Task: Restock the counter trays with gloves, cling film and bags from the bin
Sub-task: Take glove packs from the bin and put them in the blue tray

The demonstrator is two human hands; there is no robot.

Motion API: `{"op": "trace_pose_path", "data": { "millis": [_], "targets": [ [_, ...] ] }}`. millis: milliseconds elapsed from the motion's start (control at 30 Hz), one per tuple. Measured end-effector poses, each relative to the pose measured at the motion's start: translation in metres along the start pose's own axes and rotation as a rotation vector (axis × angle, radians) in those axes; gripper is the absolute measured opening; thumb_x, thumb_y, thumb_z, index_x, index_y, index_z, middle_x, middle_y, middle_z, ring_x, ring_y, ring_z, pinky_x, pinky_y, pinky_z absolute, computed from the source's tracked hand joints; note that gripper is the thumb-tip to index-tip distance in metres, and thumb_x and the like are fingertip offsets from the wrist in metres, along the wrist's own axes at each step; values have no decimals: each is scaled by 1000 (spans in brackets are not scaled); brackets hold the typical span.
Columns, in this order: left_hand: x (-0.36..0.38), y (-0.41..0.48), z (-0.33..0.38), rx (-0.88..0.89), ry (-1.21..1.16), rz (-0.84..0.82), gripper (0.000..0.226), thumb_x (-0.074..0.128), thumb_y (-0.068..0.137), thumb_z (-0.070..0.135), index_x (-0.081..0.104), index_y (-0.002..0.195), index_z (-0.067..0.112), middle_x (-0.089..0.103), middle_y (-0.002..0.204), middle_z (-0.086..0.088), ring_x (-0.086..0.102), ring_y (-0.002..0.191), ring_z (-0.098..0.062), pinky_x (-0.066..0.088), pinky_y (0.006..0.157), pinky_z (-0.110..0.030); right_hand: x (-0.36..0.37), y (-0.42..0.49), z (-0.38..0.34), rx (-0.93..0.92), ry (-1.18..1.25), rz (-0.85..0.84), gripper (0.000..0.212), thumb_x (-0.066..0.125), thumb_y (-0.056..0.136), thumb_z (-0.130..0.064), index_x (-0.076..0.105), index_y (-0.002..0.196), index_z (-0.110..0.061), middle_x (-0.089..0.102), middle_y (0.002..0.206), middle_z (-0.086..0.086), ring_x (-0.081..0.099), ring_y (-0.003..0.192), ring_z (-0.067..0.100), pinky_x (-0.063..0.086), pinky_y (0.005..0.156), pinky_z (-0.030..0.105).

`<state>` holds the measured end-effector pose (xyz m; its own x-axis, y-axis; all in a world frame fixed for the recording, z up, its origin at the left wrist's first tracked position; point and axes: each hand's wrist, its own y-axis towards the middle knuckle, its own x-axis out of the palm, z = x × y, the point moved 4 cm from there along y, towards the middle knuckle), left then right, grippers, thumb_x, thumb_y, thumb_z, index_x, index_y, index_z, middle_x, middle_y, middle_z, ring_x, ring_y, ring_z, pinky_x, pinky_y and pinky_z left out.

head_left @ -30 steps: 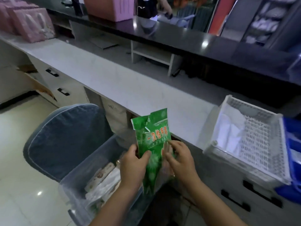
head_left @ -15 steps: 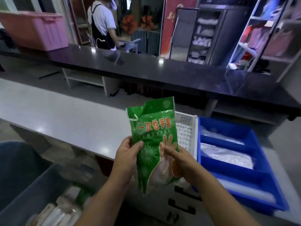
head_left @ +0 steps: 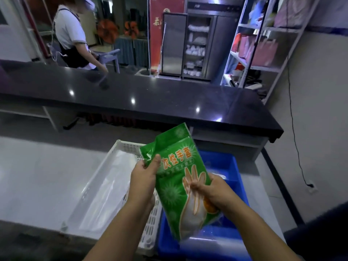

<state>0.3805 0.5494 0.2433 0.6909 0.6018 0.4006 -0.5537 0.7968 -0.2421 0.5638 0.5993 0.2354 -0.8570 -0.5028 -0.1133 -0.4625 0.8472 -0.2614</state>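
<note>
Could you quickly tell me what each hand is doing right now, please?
Left hand: closed on the upper left edge of the green glove packet.
Right hand: closed on the packet's right side.

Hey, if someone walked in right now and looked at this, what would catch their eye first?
The bright green pack of disposable gloves, held up mid-frame by the left hand at its top corner and the right hand on its lower right side. Beneath it sit a white perforated tray and, to its right, a blue tray on the pale counter. Behind runs a glossy black countertop.
</note>
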Motion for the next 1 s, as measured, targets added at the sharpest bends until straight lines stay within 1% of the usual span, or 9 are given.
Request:
{"op": "trace_pose_path", "data": {
  "millis": [233,367,433,500,600,667,767,867,1000],
  "targets": [
    [31,52,-22,-81,-57,-1,17,53,94,24,64,86,14,74,74,-5,69,71,-21,56,70,-37,-36,32,-6,57,-161,91,23,75,74,-26,64,93,-17,76,77,-3,73,69,15,54,57,21],
    [35,90,-24,-31,46,-72,25,50,96,21,65,78,11,70,78,-9,66,71,-19,57,60,-32,-66,47,-31,16,-370,192,17,78,73,-20,65,83,-18,73,63,-7,68,57,6,51,50,15],
    [38,106,-28,-6,141,-127,21,51,95,18,63,81,7,69,80,-13,66,74,-20,59,62,-32,-84,54,-43,-10,-546,261,19,79,71,-25,66,83,-19,72,68,-1,68,63,11,55,58,25],
    [42,117,-38,29,278,-171,14,54,92,17,63,83,11,71,82,-10,68,77,-21,57,61,-30,-103,59,-50,-35,-759,371,24,79,69,-38,67,83,-23,70,72,-2,66,68,15,53,64,35],
    [59,127,-54,229,775,-324,10,59,87,19,63,80,25,69,81,2,66,78,-19,51,68,-34,-130,59,-56,-88,-1002,563,33,75,66,-56,61,73,-27,59,61,-9,55,59,10,40,50,28],
    [75,130,-69,422,1199,-501,13,57,87,23,69,92,27,69,94,6,63,89,-17,48,77,-31,-144,60,-58,-107,-1084,620,36,73,67,-58,50,62,-30,50,53,-11,48,53,8,28,44,24],
    [97,135,-98,534,1556,-786,28,49,90,24,66,113,29,62,112,0,55,107,-23,45,84,-34,-162,63,-53,-102,-1127,628,39,71,68,-60,46,61,-30,48,53,-10,50,55,15,26,43,24],
    [116,143,-118,498,1742,-954,33,55,86,26,63,118,30,60,121,-4,52,111,-30,44,86,-38,-174,68,-50,-127,-1192,600,38,69,68,-61,45,63,-32,43,51,-12,44,51,11,21,43,22],
    [127,156,-138,268,1862,-962,47,66,82,32,52,127,31,49,130,-4,52,111,-32,43,89,-40,-190,73,-47,-186,-1250,582,35,69,68,-60,52,72,-31,48,56,-9,48,54,17,18,43,20]
  ]
}}
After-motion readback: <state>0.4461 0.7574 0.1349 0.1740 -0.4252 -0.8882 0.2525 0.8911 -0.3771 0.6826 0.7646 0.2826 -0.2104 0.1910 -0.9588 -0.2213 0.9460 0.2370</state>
